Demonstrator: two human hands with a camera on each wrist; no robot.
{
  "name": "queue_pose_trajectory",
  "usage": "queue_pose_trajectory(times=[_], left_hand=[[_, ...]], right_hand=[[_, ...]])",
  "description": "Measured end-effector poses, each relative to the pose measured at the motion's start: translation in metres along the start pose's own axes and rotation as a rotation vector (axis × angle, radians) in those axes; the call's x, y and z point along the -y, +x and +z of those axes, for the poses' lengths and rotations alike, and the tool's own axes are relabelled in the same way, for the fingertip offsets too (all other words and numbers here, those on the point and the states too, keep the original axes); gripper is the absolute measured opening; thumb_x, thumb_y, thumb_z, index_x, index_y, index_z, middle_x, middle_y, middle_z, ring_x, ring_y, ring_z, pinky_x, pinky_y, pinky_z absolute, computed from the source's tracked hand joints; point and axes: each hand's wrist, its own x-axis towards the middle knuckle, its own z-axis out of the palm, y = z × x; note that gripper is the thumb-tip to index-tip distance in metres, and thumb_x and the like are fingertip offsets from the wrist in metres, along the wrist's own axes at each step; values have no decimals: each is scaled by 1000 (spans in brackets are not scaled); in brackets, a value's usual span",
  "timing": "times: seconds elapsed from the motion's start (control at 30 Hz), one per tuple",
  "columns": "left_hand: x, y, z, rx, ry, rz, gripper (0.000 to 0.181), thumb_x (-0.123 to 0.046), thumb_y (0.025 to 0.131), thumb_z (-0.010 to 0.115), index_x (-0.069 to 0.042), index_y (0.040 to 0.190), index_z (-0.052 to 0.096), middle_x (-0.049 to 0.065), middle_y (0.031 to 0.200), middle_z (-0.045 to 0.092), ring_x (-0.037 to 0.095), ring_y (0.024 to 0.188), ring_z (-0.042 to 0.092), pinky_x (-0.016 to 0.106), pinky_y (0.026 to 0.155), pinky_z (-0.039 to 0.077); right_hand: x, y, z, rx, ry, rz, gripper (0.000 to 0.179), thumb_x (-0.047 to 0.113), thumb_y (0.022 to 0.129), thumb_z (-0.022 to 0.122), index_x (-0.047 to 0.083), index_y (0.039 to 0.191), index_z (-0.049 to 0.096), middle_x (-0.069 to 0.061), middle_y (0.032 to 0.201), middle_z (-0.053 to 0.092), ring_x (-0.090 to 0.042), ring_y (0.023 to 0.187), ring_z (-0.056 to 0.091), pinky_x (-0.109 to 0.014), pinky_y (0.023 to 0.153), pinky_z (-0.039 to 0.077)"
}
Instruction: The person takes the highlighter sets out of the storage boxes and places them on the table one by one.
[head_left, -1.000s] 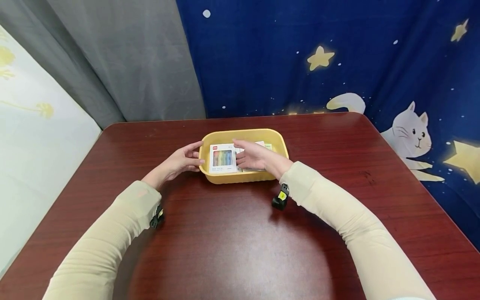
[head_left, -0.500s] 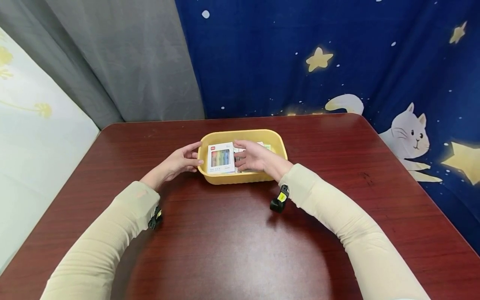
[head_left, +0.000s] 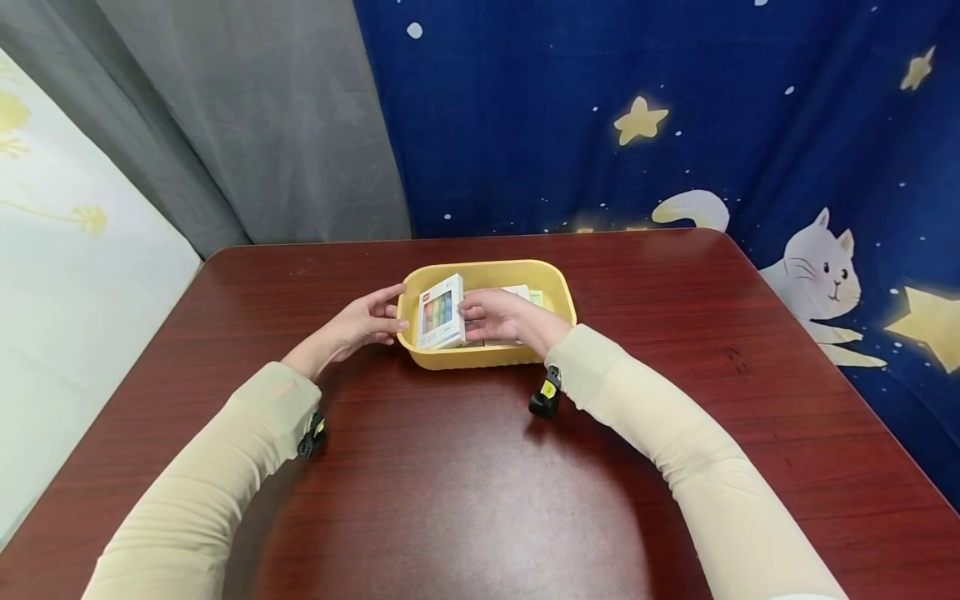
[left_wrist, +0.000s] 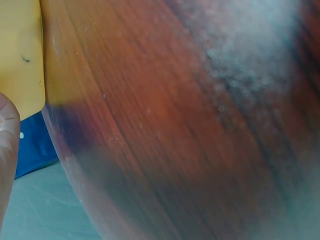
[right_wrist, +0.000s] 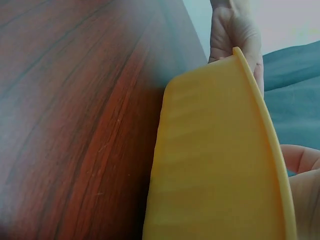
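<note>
A yellow plastic basket [head_left: 491, 358] stands on the dark red table, towards its far edge. My left hand [head_left: 358, 323] holds the basket's left end, thumb and forefinger at the rim and the other fingers bent against the outside. My right hand [head_left: 504, 315] reaches into the basket from the right and grips the right edge of a white box [head_left: 441, 315] with a window showing rainbow-coloured sticks. This box is tilted, right edge raised. In the right wrist view the basket wall [right_wrist: 215, 150] hides most of the right hand and the contents.
Another white pack [head_left: 517, 291] and a small green-marked item [head_left: 536, 297] lie in the basket, partly covered by the right hand. A grey curtain [head_left: 300, 125] and a blue star-patterned curtain [head_left: 525, 108] hang behind the table [head_left: 450, 467].
My right hand has moved slightly left and taken hold of the white box, whose right edge has risen from lying flat. The left hand stays at the basket's left end.
</note>
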Motion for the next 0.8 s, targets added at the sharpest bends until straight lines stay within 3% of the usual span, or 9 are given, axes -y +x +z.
queue_pose_trajectory(times=[0.33,0.67,0.8], left_hand=[[-1,0,0,9,15,4,72,-3,86,60,-12,146,21,2,96,54,8,70,57,22,65,50],[-2,0,0,10,14,1,72,-3,86,60,-13,146,21,1,94,53,8,69,57,21,64,50],[-2,-1,-1,14,13,-3,72,-3,86,60,-13,146,21,2,94,52,8,70,56,21,64,50]], right_hand=[[0,10,5,7,-92,-36,62,-3,90,40,26,143,27,-22,136,39,-37,117,44,-57,96,32],[-2,15,6,-80,-124,-95,64,-10,81,39,16,140,33,-24,127,44,-39,116,46,-58,89,40],[2,12,3,-99,-100,-97,69,-11,81,38,15,143,27,-22,132,41,-37,118,45,-56,91,40]])
